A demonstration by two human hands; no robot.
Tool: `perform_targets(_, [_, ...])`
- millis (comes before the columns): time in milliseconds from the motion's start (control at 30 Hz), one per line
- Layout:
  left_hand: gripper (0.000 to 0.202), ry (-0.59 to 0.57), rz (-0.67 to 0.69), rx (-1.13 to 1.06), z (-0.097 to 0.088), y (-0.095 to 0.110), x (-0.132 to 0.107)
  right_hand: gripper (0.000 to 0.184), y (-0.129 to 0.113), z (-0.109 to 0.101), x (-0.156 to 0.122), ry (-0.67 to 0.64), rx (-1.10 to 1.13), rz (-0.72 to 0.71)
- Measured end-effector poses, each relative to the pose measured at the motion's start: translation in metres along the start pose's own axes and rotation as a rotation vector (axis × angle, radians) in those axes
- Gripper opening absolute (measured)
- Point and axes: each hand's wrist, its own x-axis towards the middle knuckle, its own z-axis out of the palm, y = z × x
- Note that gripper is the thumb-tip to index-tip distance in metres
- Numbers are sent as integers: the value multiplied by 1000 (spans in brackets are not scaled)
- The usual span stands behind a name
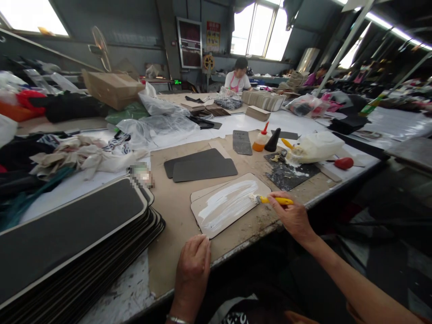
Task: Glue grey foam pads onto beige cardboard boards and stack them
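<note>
My right hand (293, 218) is closed around the yellow handle of a paintbrush (278, 200). Its bristles, coated in white paste, touch the right part of a beige rounded board (232, 204). Wet white streaks of what looks like glue cover much of that board's face. At the board's near left corner, my left hand (194, 261) has its fingers curled together, with the fingertips on the edge. Another beige board (199, 194) shows partly beneath it. Just beyond lie two dark grey panels (205, 170), one overlapping the other.
A tall stack of dark boards (77, 229) stands at left. At right are a plastic glue jug (320, 146), a paste-smeared black sheet (286, 175), a red-tipped bottle (259, 140) and a black cone (272, 140). A co-worker (238, 76) sits across the table.
</note>
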Motion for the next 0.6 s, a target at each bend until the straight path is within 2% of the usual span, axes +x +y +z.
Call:
perform_targets(133, [16, 4, 18, -2, 0, -2, 0, 29, 23, -11, 12, 42, -106, -9])
perform_targets(233, [16, 11, 30, 1, 0, -2, 0, 28, 20, -13, 18, 41, -109, -8])
perform_targets(367, [17, 6, 2, -1, 1, -1, 0, 24, -16, 5, 18, -37, 98, 44])
perform_targets(500, [18, 6, -11, 12, 0, 0, 1, 22, -68, 43, 10, -232, 482, 167])
perform_targets(600, [17, 1, 4, 27, -1, 0, 2, 19, -96, 70, 6, -373, 649, 186])
